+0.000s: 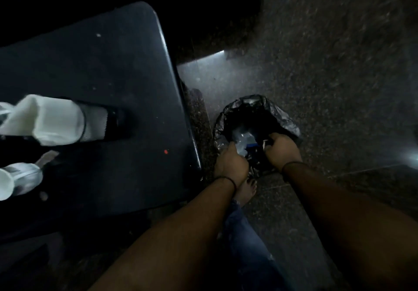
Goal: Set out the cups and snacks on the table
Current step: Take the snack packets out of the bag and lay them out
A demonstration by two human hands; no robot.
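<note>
Both hands down in black bag (280,114) on floor. Left hand (230,164) fingers curl round clear wrapper (243,140); right hand (283,149) pinches bag's near edge, likely keeping mouth open. Cups (54,121) lie on table (126,69), well left of fingers.

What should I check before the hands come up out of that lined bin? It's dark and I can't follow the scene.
1. Left hand at the bin rim: ok.
2. Right hand at the rim: ok.
3. What either hand grips: cannot tell.
4. Bare space on the dark table: ok.
5. White cup stacks on the table: ok.
6. Snacks on the table: cannot tell.
</note>
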